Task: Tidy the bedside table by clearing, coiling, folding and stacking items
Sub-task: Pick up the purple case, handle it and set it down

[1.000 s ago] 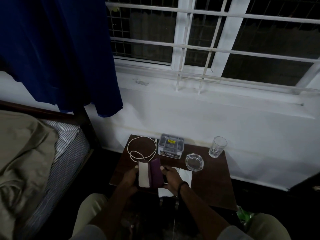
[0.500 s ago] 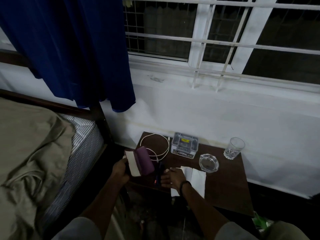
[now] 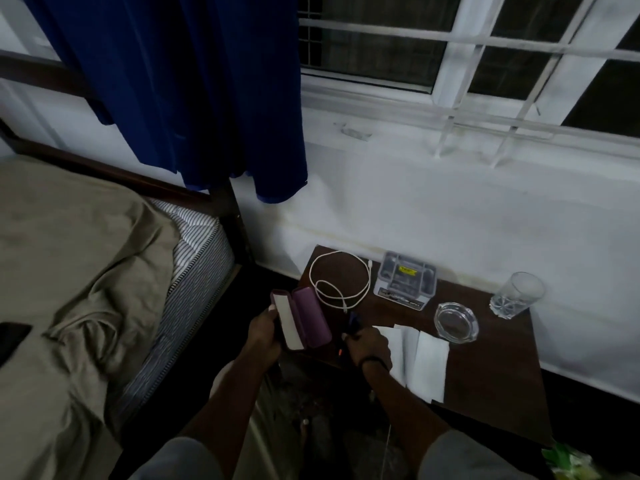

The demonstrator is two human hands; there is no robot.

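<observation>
My left hand [image 3: 265, 332] grips a purple case [image 3: 304, 318] with a white inner side, held off the left edge of the dark wooden bedside table [image 3: 491, 368]. My right hand [image 3: 369, 344] rests on the table's front left corner, closed around a small dark blue object [image 3: 353, 322]; what it is I cannot make out. A white cable [image 3: 337, 280] lies loosely looped at the back left. White folded paper [image 3: 420, 362] lies by my right wrist. A clear plastic box [image 3: 405, 278], a glass ashtray [image 3: 455, 322] and a drinking glass [image 3: 516, 294] stand toward the back.
A bed [image 3: 69, 271] with a rumpled tan sheet and striped mattress stands at the left, with a dark phone [image 3: 12, 341] on it. A blue curtain [image 3: 194, 91] hangs above. The white wall and barred window [image 3: 485, 64] lie behind the table.
My left hand has carried the purple case leftward off the table's edge. My right hand let go of the case and dropped to the table corner onto the small dark object.
</observation>
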